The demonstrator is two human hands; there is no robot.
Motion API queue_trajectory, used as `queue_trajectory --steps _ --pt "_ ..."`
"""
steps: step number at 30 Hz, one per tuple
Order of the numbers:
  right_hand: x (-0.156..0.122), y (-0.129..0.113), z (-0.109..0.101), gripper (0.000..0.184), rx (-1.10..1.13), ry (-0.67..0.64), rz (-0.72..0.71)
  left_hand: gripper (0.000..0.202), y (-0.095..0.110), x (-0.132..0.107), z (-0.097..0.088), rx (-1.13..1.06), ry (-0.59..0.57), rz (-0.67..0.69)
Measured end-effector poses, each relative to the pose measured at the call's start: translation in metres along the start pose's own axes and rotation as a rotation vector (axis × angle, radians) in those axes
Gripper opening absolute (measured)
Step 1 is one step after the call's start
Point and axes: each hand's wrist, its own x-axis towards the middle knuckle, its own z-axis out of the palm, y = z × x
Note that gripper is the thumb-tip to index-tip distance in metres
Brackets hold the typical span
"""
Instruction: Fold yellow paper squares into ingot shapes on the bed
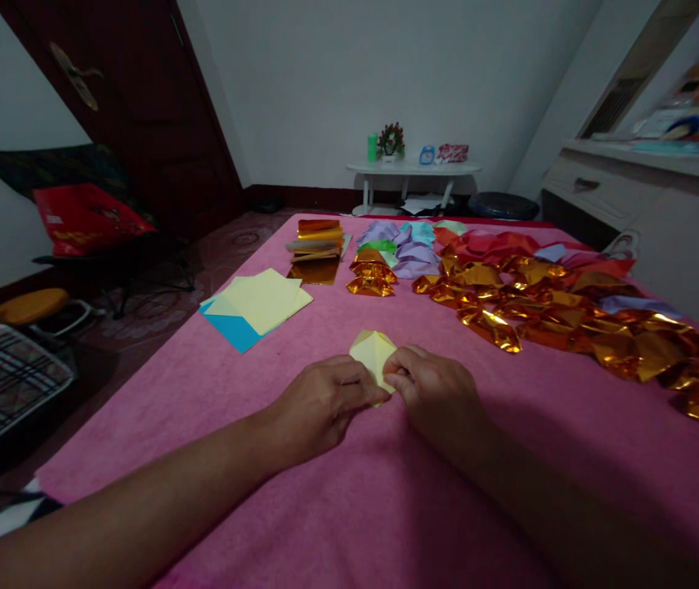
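A small piece of pale yellow paper (pixel 372 350), folded to a pointed shape with creases, lies on the pink cloth in front of me. My left hand (pixel 328 402) presses its lower left side, fingers together at the near tip. From the other side, my right hand (pixel 441 393) pinches the right edge between thumb and fingers. Both hands partly cover the paper, so its lower folds are hidden. Up and to the left lie flat yellow sheets (pixel 257 301) over a blue sheet (pixel 244 334).
Gold foil folded pieces (pixel 570 315) spread along the right side of the pink-covered table (pixel 202 458). Behind them are red folded papers (pixel 496 244) and purple ones (pixel 416 258). A stack of gold foil sheets (pixel 315 249) sits at the far left edge.
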Motion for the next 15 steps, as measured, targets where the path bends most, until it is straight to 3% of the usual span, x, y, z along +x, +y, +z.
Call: queue_trajectory --steps 15 --pt "0.0001 -0.0006 0.0015 0.007 -0.064 0.019 -0.046 0.024 -0.0016 0.0005 0.0052 0.056 -0.031 -0.044"
